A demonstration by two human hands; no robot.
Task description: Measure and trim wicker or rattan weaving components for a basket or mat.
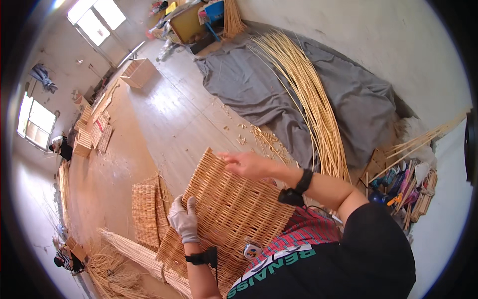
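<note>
A light-brown woven wicker panel (234, 209) lies tilted across my lap, over red patterned cloth (308, 224). My left hand (183, 219), in a pale glove, grips the panel's left edge, with the thumb over the front. My bare right hand (246, 164) has its fingers curled on the upper edge near the top corner. A small tape measure (252, 250) rests at the panel's lower part, against the cloth. More woven panels (144, 209) stand just beyond my left hand.
Pale reed bundles (129, 249) lie at lower left. Long canes (313, 99) cross grey cloth (234, 79) on the right. Tools and sticks (398, 194) pile at far right. Two other people (67, 256) (62, 147) work along the left wall, near wicker boxes (82, 142).
</note>
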